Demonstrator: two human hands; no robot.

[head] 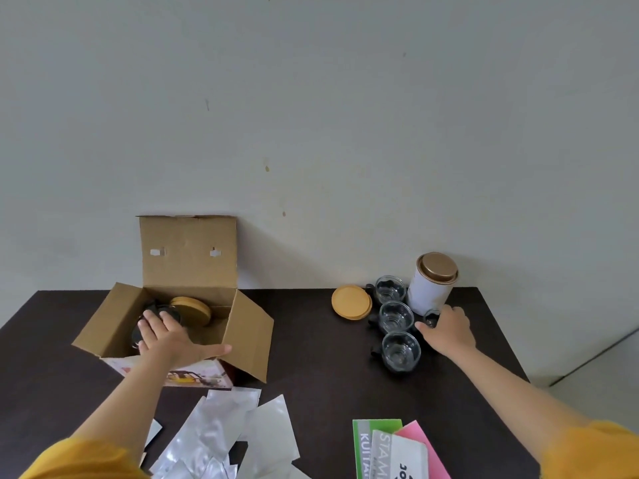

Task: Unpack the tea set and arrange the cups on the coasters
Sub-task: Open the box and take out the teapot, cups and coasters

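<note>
Matt cardboard box (pixel 166 326), clear glossy glass cups (pixel 396 316), shiny foil pouches (pixel 214 433)

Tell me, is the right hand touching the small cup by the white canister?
Touching: the head view shows the right hand gripping the small cup.

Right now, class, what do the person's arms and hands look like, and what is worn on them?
Both forearms are bare. Mustard-yellow sleeves end near the elbows. The left hand and right hand wear no gloves; no rings, watch or markings are visible.
</note>
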